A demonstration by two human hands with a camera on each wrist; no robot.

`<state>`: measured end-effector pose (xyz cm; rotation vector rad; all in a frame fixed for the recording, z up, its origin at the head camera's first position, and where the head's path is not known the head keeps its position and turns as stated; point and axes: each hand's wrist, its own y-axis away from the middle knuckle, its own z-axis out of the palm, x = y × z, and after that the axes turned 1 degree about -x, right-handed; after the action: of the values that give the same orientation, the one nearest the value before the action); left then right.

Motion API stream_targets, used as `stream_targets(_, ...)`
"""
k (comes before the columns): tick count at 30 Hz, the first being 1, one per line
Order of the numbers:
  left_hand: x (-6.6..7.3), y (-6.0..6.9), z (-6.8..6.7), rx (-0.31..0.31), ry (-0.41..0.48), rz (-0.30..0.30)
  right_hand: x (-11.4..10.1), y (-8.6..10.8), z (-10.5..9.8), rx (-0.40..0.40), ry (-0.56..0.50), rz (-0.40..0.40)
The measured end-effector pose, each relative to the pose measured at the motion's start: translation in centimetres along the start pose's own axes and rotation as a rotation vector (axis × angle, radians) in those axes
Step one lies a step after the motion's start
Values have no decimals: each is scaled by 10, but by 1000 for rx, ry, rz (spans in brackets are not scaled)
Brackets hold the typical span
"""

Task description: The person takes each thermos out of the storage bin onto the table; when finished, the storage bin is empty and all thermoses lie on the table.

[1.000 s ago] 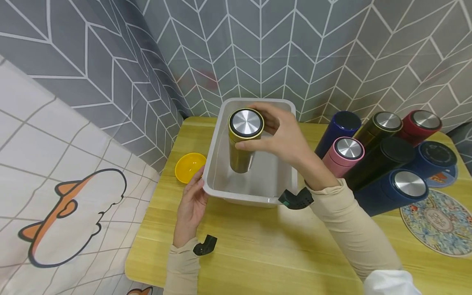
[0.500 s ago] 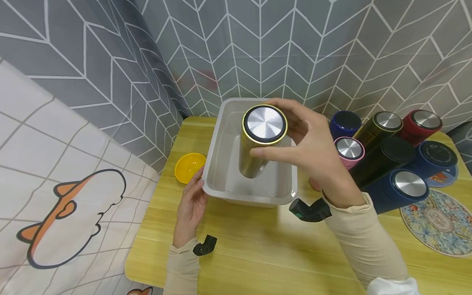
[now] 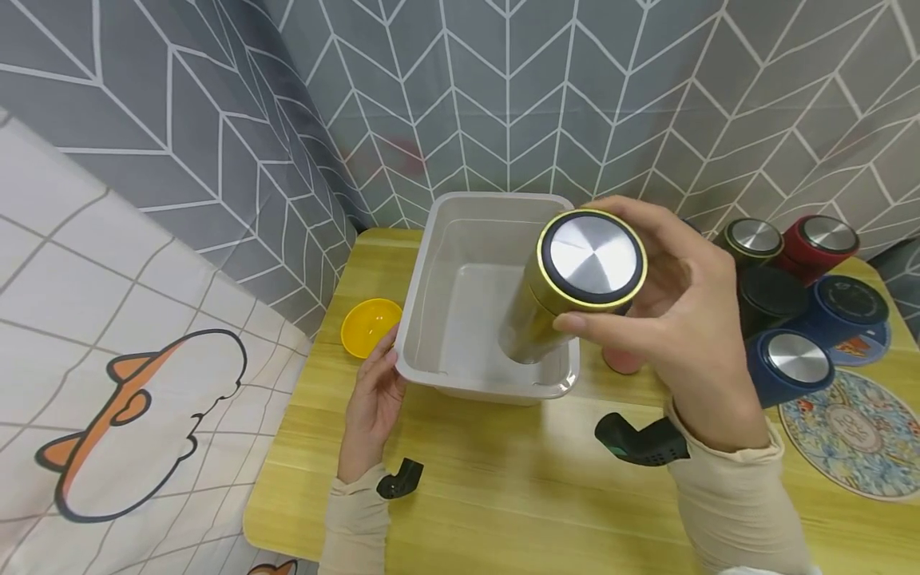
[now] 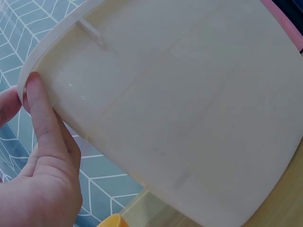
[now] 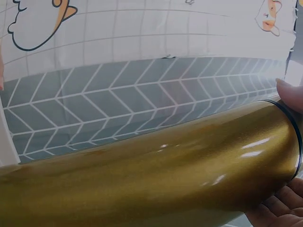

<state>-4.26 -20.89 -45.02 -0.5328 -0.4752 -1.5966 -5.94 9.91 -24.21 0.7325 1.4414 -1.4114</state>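
Observation:
My right hand (image 3: 693,319) grips a gold thermos (image 3: 535,315) near its silver-topped lid, fingers behind and thumb in front. The thermos hangs tilted over the right side of a light grey plastic bin (image 3: 489,391). In the right wrist view the gold body (image 5: 142,175) fills the lower part, with the thumb and fingers near a dark ring at the right. My left hand (image 3: 375,403) pinches the bin's rim at its near left corner. The left wrist view shows that hand (image 4: 52,165) with thumb and fingers on either side of the rim, beside the bin's outer wall (image 4: 180,113).
A yellow bowl (image 3: 368,326) stands left of the bin. Several thermoses, including a red one (image 3: 819,247), a black one (image 3: 772,295) and a blue one (image 3: 787,367), stand at the right, partly behind my right hand. A round patterned mat (image 3: 855,435) lies near them on the wooden table (image 3: 489,495).
My right hand has carried the gold thermos up and to the right, from inside the bin to above its right side. The left hand and the bin have stayed put.

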Motion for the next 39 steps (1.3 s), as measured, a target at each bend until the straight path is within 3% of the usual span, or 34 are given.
stream_targets(10,-1,-1,-1,25,-47,-4,5,20,-23,95,-184,-117)
stream_targets(18,-1,-1,0,5,18,5,15,34,-46,125,-231,-199)
stream_targets(31,-1,-2,-2,4,16,2,24,55,-78,192,-352,-216)
stream_targets(39,-1,-1,-2,0,37,0,35,66,-86,267,-201,-103)
